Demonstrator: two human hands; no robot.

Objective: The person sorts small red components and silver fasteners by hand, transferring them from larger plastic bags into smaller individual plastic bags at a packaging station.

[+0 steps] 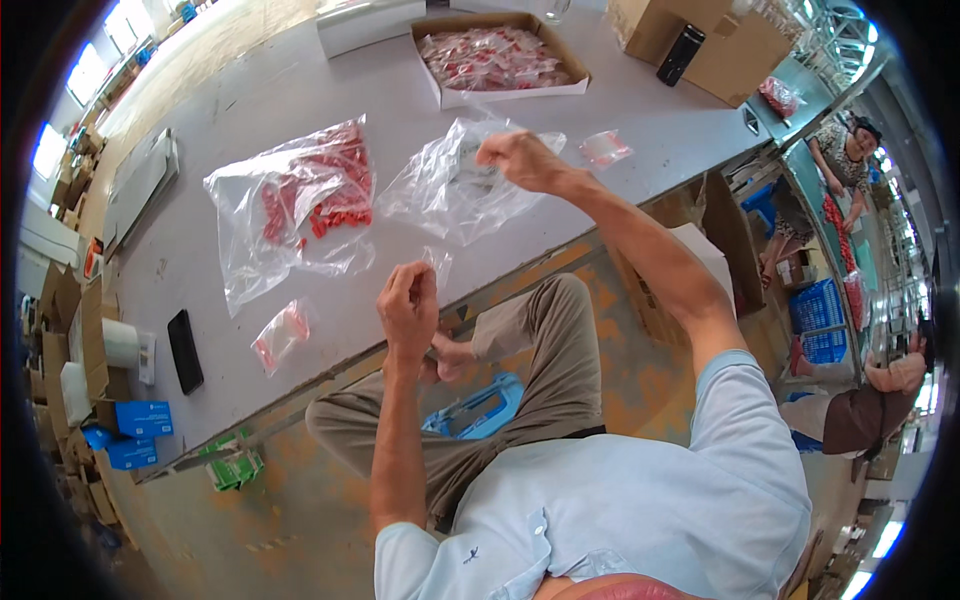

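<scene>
My left hand [408,308] is at the near edge of the table, fingers pinched together on a small see-through plastic bag [438,264] that sticks up beside the fingertips. My right hand [524,163] is raised over a large crumpled see-through bag [440,190], its fingers curled closed. What they hold, if anything, cannot be made out. Left of that bag lies another large see-through bag [325,185] with many small red pieces spilling toward its mouth. One small packet [283,335] with red bits rests to the left of my left hand, and a similar packet [605,149] lies right of my right hand.
At the back, a shallow cardboard box [505,60] holds many filled packets. A black cylinder [682,54] stands by a large carton [745,55]. A black phone [185,352] lies at the left. Blue boxes [140,420] sit past the left edge. Other people work at the right.
</scene>
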